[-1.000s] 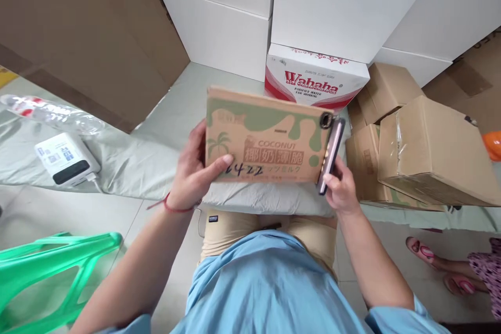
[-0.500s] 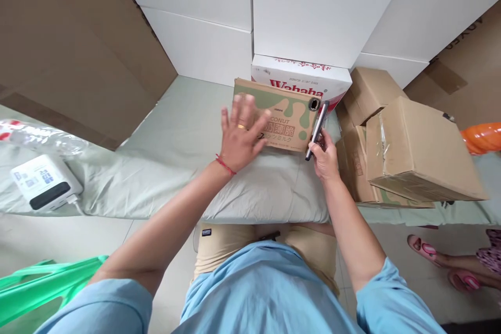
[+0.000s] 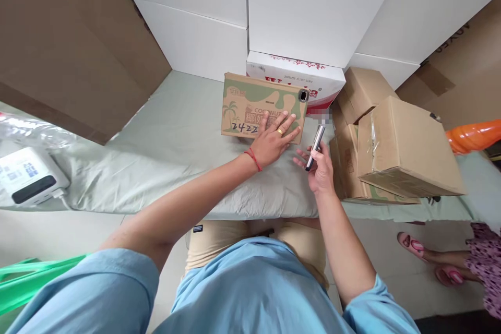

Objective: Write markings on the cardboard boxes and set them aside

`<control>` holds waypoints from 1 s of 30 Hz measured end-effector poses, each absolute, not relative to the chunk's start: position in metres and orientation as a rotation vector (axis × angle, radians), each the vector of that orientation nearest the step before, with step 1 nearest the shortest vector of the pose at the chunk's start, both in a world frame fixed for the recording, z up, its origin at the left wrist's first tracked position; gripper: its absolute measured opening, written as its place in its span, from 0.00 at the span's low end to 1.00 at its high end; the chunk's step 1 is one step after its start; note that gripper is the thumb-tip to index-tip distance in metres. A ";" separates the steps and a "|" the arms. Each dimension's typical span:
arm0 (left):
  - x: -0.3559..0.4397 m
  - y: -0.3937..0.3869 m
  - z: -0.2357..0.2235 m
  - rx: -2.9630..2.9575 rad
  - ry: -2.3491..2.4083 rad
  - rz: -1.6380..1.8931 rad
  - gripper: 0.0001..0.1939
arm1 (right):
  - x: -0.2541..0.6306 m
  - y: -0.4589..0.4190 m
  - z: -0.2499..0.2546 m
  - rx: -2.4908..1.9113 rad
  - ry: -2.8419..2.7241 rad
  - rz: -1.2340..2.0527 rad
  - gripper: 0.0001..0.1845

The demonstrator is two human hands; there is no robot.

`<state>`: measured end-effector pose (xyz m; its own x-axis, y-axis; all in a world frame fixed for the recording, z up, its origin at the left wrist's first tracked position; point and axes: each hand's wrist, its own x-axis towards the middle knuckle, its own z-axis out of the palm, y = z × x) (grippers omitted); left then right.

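Note:
A brown and green coconut carton (image 3: 237, 99) stands on the pale green cloth, with "2422" handwritten near its lower edge. Against the lower right of its printed face is my left hand (image 3: 272, 138), fingers spread, hiding part of the lettering. My right hand (image 3: 321, 173) holds a phone (image 3: 315, 147), which is tilted and seen nearly edge-on, just right of the carton. Behind the carton is a white and red Wahaha box (image 3: 285, 65), partly covered by it.
Several brown cartons (image 3: 407, 146) are piled on the right, beside an orange object (image 3: 473, 136). At left are a large brown carton (image 3: 74, 52), clear plastic bottles (image 3: 47, 133) and a white device with a cable (image 3: 33, 177). Another person's feet (image 3: 415, 245) show at lower right.
My left hand has moved right across the carton's face, uncovering the handwritten number and palm tree print. The phone in my right hand has come slightly down, away from the carton's edge.

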<state>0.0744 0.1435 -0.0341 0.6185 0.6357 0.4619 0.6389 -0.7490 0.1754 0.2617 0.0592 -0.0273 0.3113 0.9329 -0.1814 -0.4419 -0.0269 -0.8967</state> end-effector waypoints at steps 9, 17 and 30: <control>0.064 0.148 -0.040 -2.811 -1.097 -0.892 0.34 | 0.244 0.050 -0.014 -1.251 -1.067 0.766 0.40; 0.070 0.144 -0.042 -2.732 -1.173 -0.903 0.28 | 0.213 0.046 0.004 -1.564 -1.368 0.116 0.49; 0.068 0.147 -0.046 -2.817 -1.184 -1.135 0.24 | 0.175 0.062 0.029 -1.541 -1.276 -0.057 0.51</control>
